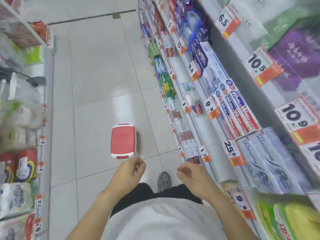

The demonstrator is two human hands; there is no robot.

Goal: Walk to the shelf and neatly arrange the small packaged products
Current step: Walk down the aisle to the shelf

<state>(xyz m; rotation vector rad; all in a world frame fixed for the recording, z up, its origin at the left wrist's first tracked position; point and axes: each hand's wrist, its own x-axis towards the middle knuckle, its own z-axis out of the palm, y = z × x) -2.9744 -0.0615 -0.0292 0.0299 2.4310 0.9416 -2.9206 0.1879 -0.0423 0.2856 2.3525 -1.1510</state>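
View down a shop aisle. Our left hand [129, 172] and right hand [190, 172] hang before the waist, fingers loosely curled, holding nothing. The small packaged products [187, 144], slim cardboard cartons, stand in rows on the shelf [194, 94] at right, just beyond the right hand and running far up the aisle; larger toothpaste boxes [237, 110] lie one tier higher. We judge the cartons light, stiff and easily dented at their corners, best pinched across the narrow sides or nudged flush by the end face. A red-and-white stool [123, 142] stands on the floor [97, 66], near left.
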